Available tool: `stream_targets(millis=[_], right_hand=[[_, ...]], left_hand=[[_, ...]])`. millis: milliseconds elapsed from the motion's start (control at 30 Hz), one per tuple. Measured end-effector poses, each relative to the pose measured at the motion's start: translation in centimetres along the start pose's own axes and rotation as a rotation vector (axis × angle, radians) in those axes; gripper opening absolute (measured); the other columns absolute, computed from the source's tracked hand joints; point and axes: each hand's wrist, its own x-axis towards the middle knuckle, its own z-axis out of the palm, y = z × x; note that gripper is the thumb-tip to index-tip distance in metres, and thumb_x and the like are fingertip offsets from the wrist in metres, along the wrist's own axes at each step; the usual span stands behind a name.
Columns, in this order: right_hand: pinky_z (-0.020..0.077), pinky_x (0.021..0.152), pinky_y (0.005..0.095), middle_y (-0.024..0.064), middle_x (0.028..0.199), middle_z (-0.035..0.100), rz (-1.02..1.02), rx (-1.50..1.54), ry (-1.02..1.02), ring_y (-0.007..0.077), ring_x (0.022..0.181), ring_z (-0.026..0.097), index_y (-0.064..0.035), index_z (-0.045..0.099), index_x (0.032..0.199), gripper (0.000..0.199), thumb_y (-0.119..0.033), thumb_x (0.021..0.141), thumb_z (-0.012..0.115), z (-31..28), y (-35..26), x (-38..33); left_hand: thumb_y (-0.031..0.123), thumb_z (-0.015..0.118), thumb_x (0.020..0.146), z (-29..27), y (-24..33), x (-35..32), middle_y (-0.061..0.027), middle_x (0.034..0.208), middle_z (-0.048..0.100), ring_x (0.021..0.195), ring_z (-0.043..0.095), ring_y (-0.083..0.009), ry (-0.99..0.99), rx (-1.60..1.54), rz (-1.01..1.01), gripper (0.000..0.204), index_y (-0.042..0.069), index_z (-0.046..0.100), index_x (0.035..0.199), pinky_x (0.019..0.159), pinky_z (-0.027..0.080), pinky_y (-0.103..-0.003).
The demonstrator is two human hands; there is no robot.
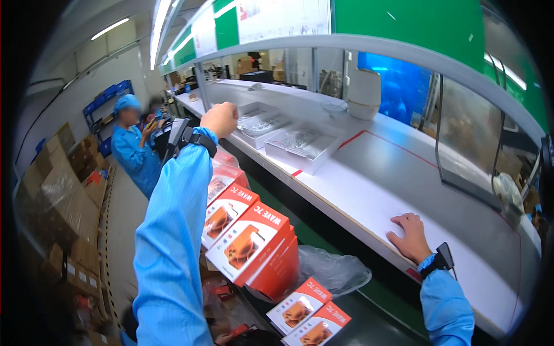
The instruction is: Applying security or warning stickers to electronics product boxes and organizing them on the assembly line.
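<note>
My left hand reaches far out on a blue-sleeved arm, its fingers curled closed beside the white boxes; whatever they might hold is hidden. Close to it on the bench stand a white open box and another white box, both with clear-wrapped contents. My right hand rests at the front edge of the white bench, thumb and fingers apart, with nothing in it. Below my left arm are stacked red-and-white printed boxes, with two smaller stacks nearer me. A dark strap is on each wrist.
A crumpled clear plastic bag lies beside the red boxes. Above the bench runs a grey shelf rail with green panels. A black-framed clear panel stands at right. A person in blue works at far left, near stacked cartons.
</note>
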Motion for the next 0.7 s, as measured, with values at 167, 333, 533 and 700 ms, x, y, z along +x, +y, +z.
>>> stream_targets(millis=[167, 333, 533, 700], right_hand=[[0.0333, 0.106, 0.0456, 0.0194, 0.134, 0.047, -0.014, -0.054, -0.15, 0.0379, 0.123, 0.042, -0.0081, 0.056, 0.128, 0.065, -0.036, 0.073, 0.074, -0.8, -2.8, -1.6], [0.0332, 0.108, 0.046, 0.019, 0.137, 0.045, 0.06, -0.11, -0.19, 0.0374, 0.127, 0.04, -0.0085, 0.054, 0.131, 0.069, -0.032, 0.071, 0.076, -1.3, -3.4, -1.7], [0.0356, 0.108, 0.0457, 0.0163, 0.138, 0.046, 0.106, -0.131, -0.202, 0.037, 0.128, 0.04, -0.0086, 0.056, 0.128, 0.067, -0.03, 0.068, 0.077, -1.1, -3.6, -1.4], [0.0362, 0.107, 0.0456, 0.0162, 0.137, 0.048, 0.114, -0.144, -0.198, 0.0365, 0.126, 0.043, -0.0082, 0.058, 0.126, 0.066, -0.027, 0.066, 0.079, -1.1, -3.9, -1.1]], left_hand=[[0.007, 0.058, 0.075, 11.6, -9.9, 8.5, -0.0184, 0.097, 0.07, 0.097, 0.066, -0.0379, -0.154, 0.11, -0.12, 0.021, 0.009, 0.072, 0.091, 0.085, 0.052, -0.041], [0.004, 0.06, 0.074, 17.2, -11.9, 13.6, -0.0172, 0.103, 0.069, 0.101, 0.065, -0.0365, -0.234, 0.094, 0.123, 0.027, 0.011, 0.072, 0.097, 0.089, 0.051, -0.041], [0.008, 0.059, 0.08, 21.4, -10.9, 13.1, -0.0158, 0.107, 0.068, 0.102, 0.065, -0.034, -0.274, 0.257, 0.198, 0.027, 0.014, 0.072, 0.103, 0.088, 0.052, -0.043], [0.01, 0.052, 0.086, 23.5, -11.3, 13.2, -0.0145, 0.097, 0.067, 0.1, 0.064, -0.0339, -0.023, 0.315, 0.33, 0.018, 0.006, 0.07, 0.089, 0.083, 0.054, -0.043]])
